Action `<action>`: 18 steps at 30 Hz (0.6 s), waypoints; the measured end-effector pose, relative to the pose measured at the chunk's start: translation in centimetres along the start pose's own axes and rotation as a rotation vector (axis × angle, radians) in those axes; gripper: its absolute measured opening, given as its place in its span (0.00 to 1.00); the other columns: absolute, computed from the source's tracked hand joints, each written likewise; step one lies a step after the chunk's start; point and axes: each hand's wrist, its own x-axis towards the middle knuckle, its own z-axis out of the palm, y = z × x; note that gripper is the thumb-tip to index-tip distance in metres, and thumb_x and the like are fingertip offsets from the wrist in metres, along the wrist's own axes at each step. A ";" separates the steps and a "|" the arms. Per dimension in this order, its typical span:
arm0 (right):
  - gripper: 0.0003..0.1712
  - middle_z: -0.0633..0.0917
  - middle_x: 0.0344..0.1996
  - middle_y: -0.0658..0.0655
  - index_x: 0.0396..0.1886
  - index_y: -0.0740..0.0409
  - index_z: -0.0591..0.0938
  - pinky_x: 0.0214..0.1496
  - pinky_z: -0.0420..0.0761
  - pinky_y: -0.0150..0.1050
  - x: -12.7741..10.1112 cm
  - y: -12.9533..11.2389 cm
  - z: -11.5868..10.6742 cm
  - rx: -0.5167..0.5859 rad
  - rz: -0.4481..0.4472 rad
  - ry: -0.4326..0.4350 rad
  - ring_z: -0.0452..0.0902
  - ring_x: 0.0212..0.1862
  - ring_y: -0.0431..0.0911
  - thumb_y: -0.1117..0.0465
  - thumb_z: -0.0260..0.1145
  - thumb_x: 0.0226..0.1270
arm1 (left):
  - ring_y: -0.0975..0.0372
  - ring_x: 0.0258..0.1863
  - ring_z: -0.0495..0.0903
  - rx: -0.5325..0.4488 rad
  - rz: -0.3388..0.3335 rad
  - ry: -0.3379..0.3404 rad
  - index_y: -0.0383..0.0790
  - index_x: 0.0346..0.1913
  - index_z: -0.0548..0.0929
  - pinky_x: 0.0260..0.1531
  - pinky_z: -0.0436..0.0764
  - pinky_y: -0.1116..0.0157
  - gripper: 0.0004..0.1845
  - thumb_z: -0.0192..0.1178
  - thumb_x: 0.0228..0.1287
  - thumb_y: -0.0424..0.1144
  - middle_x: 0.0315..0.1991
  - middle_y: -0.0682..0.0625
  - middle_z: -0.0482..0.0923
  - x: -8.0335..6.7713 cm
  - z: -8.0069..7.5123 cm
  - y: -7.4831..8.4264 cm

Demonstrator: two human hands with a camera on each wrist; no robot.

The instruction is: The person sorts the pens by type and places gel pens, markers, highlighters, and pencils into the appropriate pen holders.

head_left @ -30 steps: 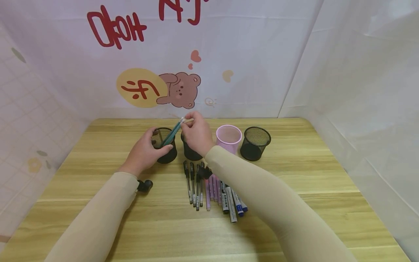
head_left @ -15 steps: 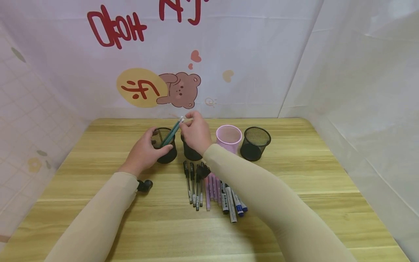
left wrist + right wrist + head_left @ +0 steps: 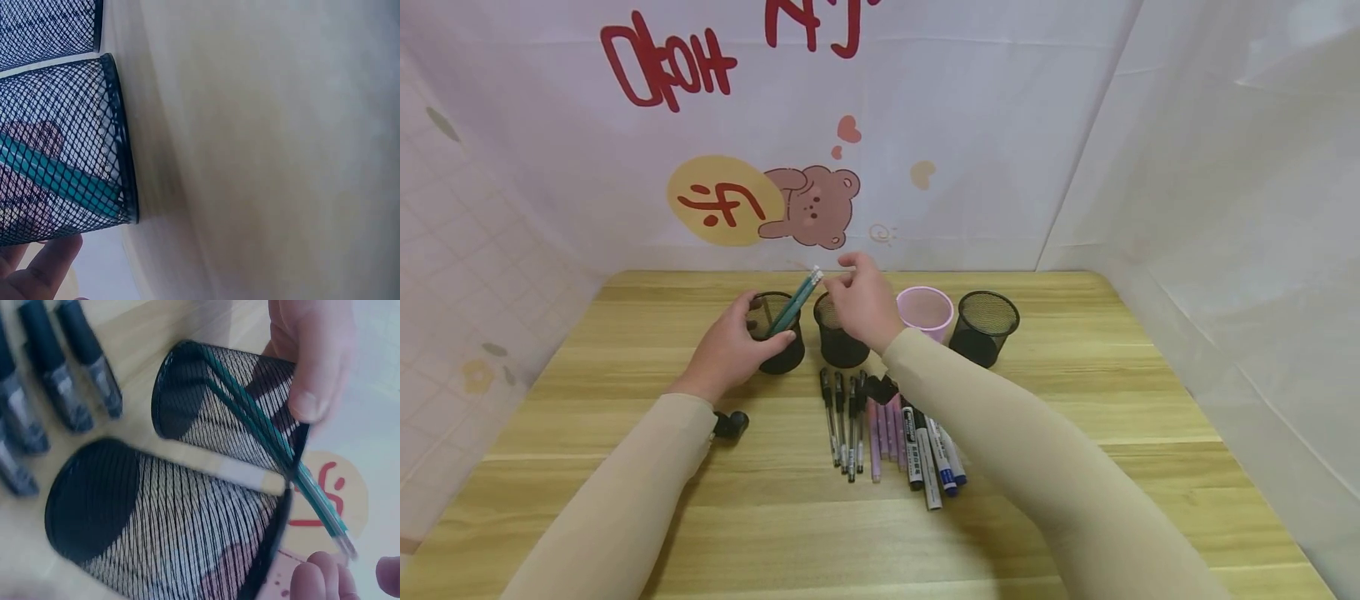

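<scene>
My left hand (image 3: pixel 751 327) grips the leftmost black mesh cup (image 3: pixel 781 346), thumb on its near rim. Two or three teal pens (image 3: pixel 797 298) lean in that cup, their tips sticking out to the upper right. My right hand (image 3: pixel 848 279) hovers just right of the pen tips, above a second black mesh cup (image 3: pixel 841 343), with loose fingers holding nothing. In the right wrist view the teal pens (image 3: pixel 269 437) cross the held cup (image 3: pixel 206 406), the left thumb (image 3: pixel 312 362) sits on its rim, and my right fingertips (image 3: pixel 317 575) are clear of the pen ends. The left wrist view shows the cup's mesh (image 3: pixel 69 112) with teal pens (image 3: pixel 62 180) inside.
A pink cup (image 3: pixel 925 310) and a third black mesh cup (image 3: pixel 985 327) stand to the right. Black pens (image 3: pixel 842 425), purple pens (image 3: pixel 886 427) and markers (image 3: pixel 931 454) lie in a row on the wooden table (image 3: pixel 1112 400) under my right forearm. White walls enclose the sides.
My right hand let go of the teal pens, which now rest in the left cup, and drew slightly right. My left hand kept its hold on the cup.
</scene>
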 end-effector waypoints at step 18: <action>0.23 0.88 0.55 0.56 0.69 0.56 0.74 0.56 0.85 0.50 -5.5 3.2 -9.9 -0.122 -0.071 -0.067 0.86 0.56 0.52 0.52 0.62 0.81 | 0.34 0.81 0.54 0.123 0.015 -0.017 0.47 0.87 0.39 0.72 0.63 0.28 0.67 0.64 0.59 0.77 0.86 0.36 0.43 0.0 -0.6 0.5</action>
